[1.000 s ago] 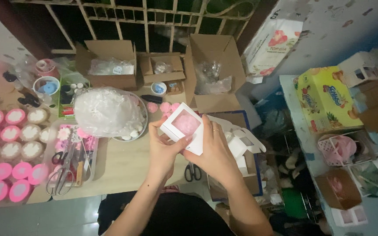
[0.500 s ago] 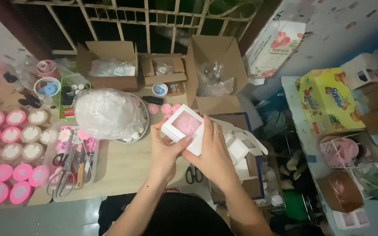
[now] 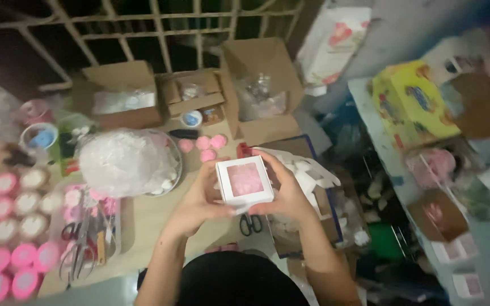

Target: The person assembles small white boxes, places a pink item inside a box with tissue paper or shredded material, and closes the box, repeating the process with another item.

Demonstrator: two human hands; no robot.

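Both hands cupped a small white box with a pink window.
The left hand (image 3: 199, 198) and right hand (image 3: 287, 195) closed on the box (image 3: 244, 181) between them; it looked light, thin-walled, crushable, best gripped by its side walls.

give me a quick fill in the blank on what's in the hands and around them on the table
1. Both hands, the left hand and the right hand, hold one small white box whose window shows something ____ in colour.
2. The black-handled scissors lie on the table just ____ the box in the picture.
3. The round tray left of the hands is covered with clear ____.

Missing words: pink; below; plastic
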